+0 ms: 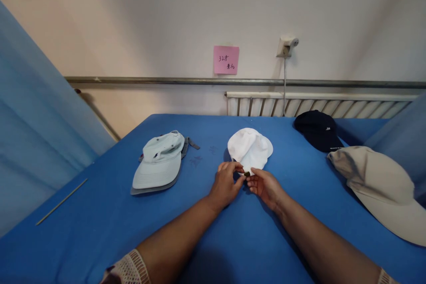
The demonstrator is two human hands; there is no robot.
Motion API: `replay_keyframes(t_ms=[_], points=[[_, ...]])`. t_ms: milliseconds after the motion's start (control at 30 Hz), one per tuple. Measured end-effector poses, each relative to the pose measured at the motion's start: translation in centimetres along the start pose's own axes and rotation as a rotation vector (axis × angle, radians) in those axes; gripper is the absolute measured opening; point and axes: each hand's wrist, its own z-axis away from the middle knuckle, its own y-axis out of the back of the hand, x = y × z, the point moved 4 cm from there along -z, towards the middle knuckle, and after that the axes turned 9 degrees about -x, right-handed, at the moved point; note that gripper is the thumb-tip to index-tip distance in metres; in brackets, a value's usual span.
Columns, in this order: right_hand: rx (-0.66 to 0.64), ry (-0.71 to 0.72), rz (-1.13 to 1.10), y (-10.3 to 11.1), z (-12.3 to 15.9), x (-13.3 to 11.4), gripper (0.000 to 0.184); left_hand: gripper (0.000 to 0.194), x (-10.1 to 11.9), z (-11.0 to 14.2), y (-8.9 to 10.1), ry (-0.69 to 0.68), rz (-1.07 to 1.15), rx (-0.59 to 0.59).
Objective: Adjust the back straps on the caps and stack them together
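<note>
A white baseball cap (248, 144) lies on the blue-covered table with its brim pointing away to the right and its back strap toward me. On that strap sits a small dark, brass-coloured buckle (246, 174). My left hand (228, 182) pinches the strap at the buckle's left side. From the right, my right hand (264, 186) grips the strap beside the buckle between thumb and fingers. The fingers partly cover the strap, so how it runs through the buckle is hidden.
Two stacked caps, a pale blue one (159, 164) over a grey one, lie left. A navy cap (316, 128) and a beige cap (382, 186) lie right. A thin stick (61, 202) rests near the left edge. Blue curtains (36, 120) hang at both sides; a radiator (316, 104) stands behind.
</note>
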Motion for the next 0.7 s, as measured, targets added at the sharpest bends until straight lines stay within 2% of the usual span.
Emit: replay_keyframes(t_ms=[200, 700], points=[[-0.021, 0.01, -0.015, 0.0, 0.02, 0.04, 0.017, 0.01, 0.16, 0.02, -0.02, -0.012, -0.036, -0.021], [0.003, 0.012, -0.046, 0.01, 0.1, -0.1, 0.013, 0.009, -0.2, 0.07, 0.16, -0.006, 0.025, -0.009]])
